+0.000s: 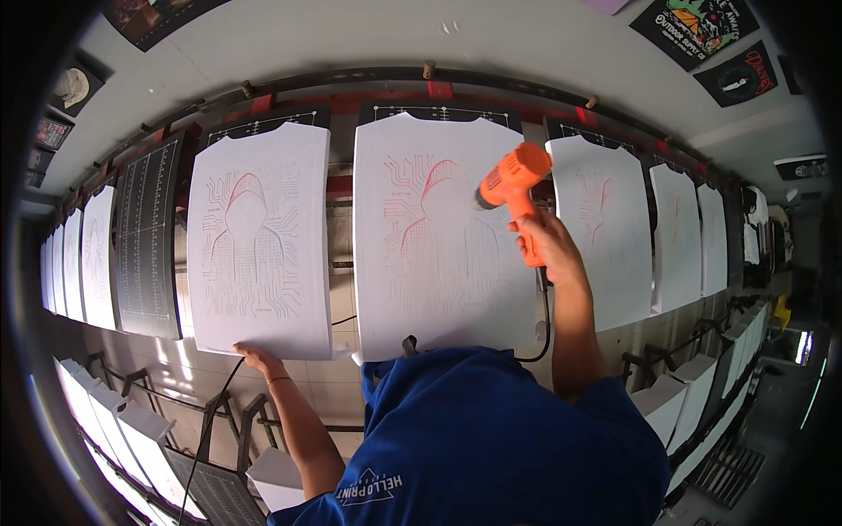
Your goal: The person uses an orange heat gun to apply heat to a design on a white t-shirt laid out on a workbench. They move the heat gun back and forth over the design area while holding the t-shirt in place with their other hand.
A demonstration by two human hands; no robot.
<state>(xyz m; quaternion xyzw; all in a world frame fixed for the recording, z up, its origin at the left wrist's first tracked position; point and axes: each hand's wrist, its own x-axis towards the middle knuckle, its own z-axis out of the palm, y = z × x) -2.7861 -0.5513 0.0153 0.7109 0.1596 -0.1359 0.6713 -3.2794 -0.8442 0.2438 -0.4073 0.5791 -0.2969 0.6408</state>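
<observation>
Resting at lower left of the frame, the left hand (pixel 254 357) lies with its fingers flat on the bottom edge of a white shirt (pixel 260 241) printed with a hooded figure. Right of centre, the right hand (pixel 541 248) is wrapped tight around the grip of an orange heat gun (pixel 511 181), its nozzle aimed at the middle shirt (pixel 438 237). Beyond, more shirts (pixel 605 228) line the curving row of platens (pixel 147 237).
</observation>
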